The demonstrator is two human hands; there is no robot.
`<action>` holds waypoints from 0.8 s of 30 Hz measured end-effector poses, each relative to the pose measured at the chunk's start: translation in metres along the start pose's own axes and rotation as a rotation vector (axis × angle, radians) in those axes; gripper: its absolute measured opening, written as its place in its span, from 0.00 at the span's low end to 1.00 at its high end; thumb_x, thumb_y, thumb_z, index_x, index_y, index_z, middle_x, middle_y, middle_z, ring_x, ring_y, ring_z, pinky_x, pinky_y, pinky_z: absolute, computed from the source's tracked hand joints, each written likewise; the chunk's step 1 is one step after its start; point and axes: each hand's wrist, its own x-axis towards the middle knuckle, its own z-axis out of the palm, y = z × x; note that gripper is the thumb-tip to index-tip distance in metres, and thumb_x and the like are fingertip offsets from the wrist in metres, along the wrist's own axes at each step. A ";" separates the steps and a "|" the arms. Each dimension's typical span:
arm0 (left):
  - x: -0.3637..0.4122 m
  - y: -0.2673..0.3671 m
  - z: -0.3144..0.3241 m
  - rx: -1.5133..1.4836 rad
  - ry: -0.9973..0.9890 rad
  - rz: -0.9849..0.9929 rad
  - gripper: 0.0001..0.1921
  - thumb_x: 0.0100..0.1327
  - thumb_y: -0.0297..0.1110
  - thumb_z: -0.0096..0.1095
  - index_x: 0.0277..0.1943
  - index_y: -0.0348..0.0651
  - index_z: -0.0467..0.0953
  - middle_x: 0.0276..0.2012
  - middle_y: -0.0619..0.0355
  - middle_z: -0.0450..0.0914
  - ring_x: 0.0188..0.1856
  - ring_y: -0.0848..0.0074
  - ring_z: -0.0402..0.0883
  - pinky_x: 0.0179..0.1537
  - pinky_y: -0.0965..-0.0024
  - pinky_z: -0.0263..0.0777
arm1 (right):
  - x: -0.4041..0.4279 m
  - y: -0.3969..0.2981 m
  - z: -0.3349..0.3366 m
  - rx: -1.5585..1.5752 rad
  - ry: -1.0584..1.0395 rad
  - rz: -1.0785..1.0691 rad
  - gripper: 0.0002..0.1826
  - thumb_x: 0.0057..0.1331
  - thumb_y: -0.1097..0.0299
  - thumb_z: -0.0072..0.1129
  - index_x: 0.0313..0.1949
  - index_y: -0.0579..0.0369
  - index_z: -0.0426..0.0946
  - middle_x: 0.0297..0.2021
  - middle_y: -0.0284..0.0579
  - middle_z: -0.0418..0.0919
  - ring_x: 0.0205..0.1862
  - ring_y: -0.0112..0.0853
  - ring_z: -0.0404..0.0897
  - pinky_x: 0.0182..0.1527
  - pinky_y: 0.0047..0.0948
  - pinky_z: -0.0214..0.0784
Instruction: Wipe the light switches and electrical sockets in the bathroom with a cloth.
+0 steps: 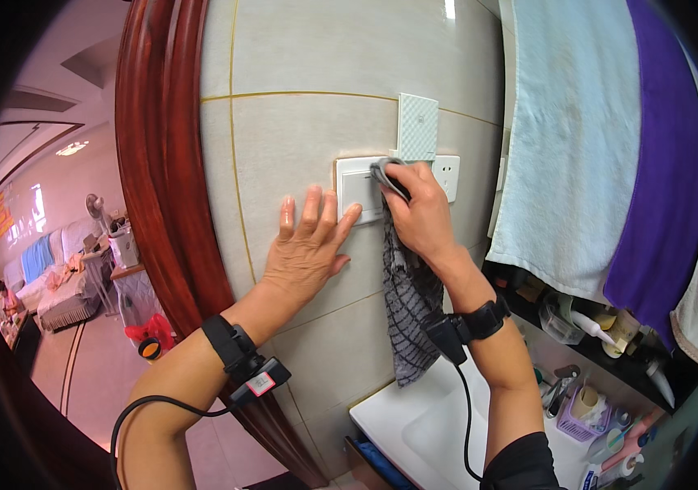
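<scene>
A dark grey checked cloth (411, 318) is bunched in my right hand (425, 214) and hangs down along the tiled wall. Its gathered end presses on the upper right of a white wall switch (358, 193). My left hand (309, 245) lies spread against the tiles, palm to the wall, one fingertip on the switch's lower left. A white textured cover panel (417, 125) sits above and behind my right hand. To its right is a white wall socket (448, 177), partly hidden by that hand.
Towels, one pale blue (575, 135) and one purple (670, 153), hang at right over a black shelf (686, 373) of toiletries. Below is a white washbasin (447, 422), with a purple basket (578, 422) at its side. A reddish wooden door frame (171, 159) borders the left.
</scene>
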 end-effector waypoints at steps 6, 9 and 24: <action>-0.001 -0.002 -0.001 0.003 -0.028 -0.003 0.39 0.42 0.52 0.62 0.59 0.56 0.57 0.58 0.52 0.52 0.63 0.61 0.45 0.60 0.52 0.34 | 0.026 -0.030 0.002 -0.070 -0.305 -0.057 0.11 0.50 0.71 0.49 0.35 0.52 0.75 0.32 0.49 0.69 0.31 0.46 0.73 0.35 0.39 0.67; -0.001 -0.002 -0.002 -0.005 -0.036 -0.007 0.39 0.42 0.52 0.61 0.59 0.56 0.56 0.58 0.53 0.52 0.62 0.62 0.45 0.60 0.52 0.34 | 0.031 -0.030 0.005 -0.122 -0.295 -0.055 0.11 0.50 0.70 0.48 0.35 0.51 0.75 0.31 0.50 0.69 0.31 0.46 0.73 0.35 0.39 0.67; 0.000 0.000 -0.001 -0.004 -0.028 -0.012 0.40 0.42 0.52 0.62 0.60 0.57 0.55 0.57 0.53 0.53 0.62 0.62 0.45 0.60 0.53 0.31 | 0.026 0.009 -0.008 -0.339 -0.232 0.046 0.11 0.53 0.68 0.47 0.36 0.50 0.74 0.32 0.51 0.70 0.31 0.47 0.74 0.34 0.42 0.67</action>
